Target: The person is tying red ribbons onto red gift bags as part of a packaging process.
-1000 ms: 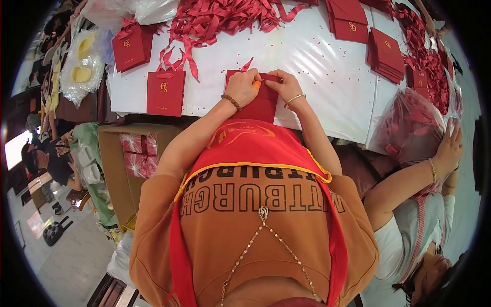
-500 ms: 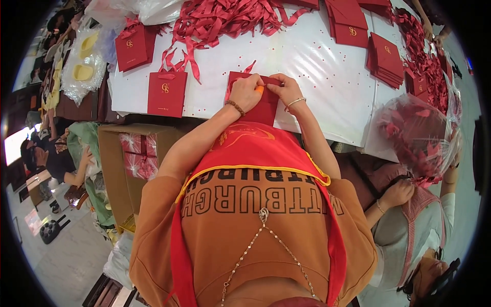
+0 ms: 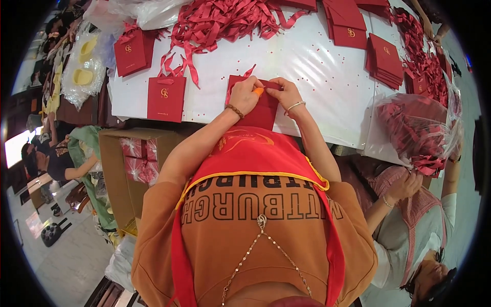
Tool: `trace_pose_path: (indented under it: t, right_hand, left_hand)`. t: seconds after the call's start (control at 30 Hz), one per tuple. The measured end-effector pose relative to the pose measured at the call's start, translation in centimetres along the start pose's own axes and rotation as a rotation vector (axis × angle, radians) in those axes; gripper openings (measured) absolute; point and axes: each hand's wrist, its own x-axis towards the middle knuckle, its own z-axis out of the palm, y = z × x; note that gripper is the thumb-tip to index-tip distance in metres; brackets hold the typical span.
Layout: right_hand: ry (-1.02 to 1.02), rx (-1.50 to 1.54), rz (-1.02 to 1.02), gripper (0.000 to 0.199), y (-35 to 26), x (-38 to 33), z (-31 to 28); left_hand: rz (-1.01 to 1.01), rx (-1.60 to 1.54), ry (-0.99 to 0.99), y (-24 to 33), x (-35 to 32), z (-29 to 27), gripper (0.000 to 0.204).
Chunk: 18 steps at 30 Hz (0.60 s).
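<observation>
A flat dark red paper gift bag (image 3: 265,113) lies at the near edge of the table, in front of my body. My left hand (image 3: 243,97) is closed over its upper left part, with a small orange thing (image 3: 259,91) showing at the thumb; its kind I cannot make out. Fingers of my right hand (image 3: 287,94) pinch the bag's upper edge close beside it. A red ribbon (image 3: 249,70) sticks up past the bag's far edge. To the left lies a finished-looking red bag (image 3: 164,100) with ribbon handles.
A heap of red ribbons (image 3: 220,23) lies at the far side of the white table (image 3: 302,71). Stacked red bags (image 3: 384,60) are at right, near a clear plastic sack (image 3: 414,125) of ribbons. A cardboard box (image 3: 115,169) stands left. A co-worker's hand (image 3: 405,187) is at right.
My hands stay at the bag with only slight finger movement. The co-worker's hand at right has moved up against the plastic sack of ribbons. The whole view has shifted slightly.
</observation>
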Motion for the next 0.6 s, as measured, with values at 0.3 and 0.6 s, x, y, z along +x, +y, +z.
trace_pose_path:
  t: [0.3, 0.6]
  right_hand:
    - [-0.017, -0.044, 0.000, 0.021, -0.7, -0.1, -0.1]
    - [-0.021, -0.044, -0.005, 0.021, -1.0, -0.3, -0.1]
  left_hand:
    - [0.047, 0.124, 0.025, 1.0, 0.3, -0.1, 0.010]
    - [0.002, 0.057, -0.004, 0.7, 0.3, -0.1, 0.010]
